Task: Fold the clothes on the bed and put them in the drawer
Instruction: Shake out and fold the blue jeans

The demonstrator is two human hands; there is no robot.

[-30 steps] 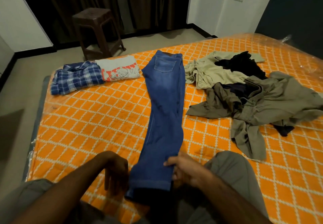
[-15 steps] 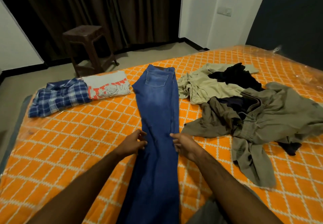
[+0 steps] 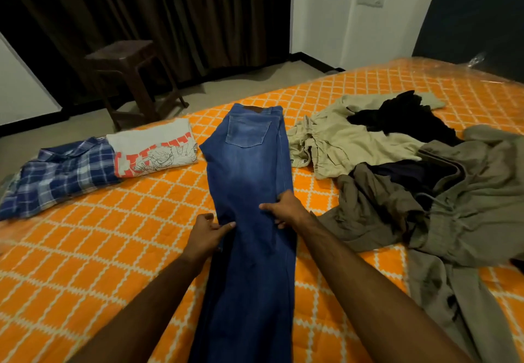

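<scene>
Both hands at mid-length of jeans [image 3: 249,187]: left hand [image 3: 205,236] pinches the left edge, right hand [image 3: 285,209] grasps the right edge, fingers curled on denim. Jeans lie flat on bed [image 3: 85,263], folded leg on leg, long axis running away from the person, waistband far, back pocket up. Waist patch unreadable. Left: folded plaid shirt [image 3: 59,174], print tee [image 3: 154,151]. Right: unfolded pile [image 3: 411,170]

Blue jeans [image 3: 249,181], blue-white plaid shirt [image 3: 59,175], olive clothes [image 3: 467,206] on orange, white-latticed bedcover [image 3: 99,249]
</scene>
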